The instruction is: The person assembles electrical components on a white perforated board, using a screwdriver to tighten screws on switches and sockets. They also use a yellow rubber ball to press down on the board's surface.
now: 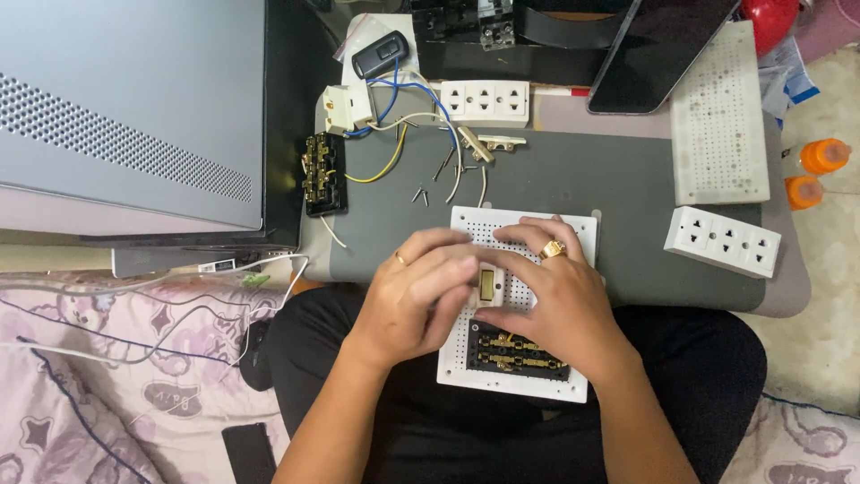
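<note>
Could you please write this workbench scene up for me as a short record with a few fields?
Surface: grey mat
Left hand: fingers on the small brass-faced switch module
Right hand: steadies the white perforated plastic board
On board: black socket block with brass contacts
Mat, left: second black block, blue and yellow wires
Mat, right: white triple socket

Two hands: left (pixel 414 296), right (pixel 546 296), one ring on each. Two white perforated boards: one under the hands (pixel 573 224), one at the desk's far right (pixel 719 116). Two white triple sockets (pixel 488 101) (pixel 722 240). Two black terminal blocks (pixel 324 175) (pixel 518 351). Two orange-capped bottles (pixel 824 155) (pixel 804 191). One phone (pixel 658 49).
</note>
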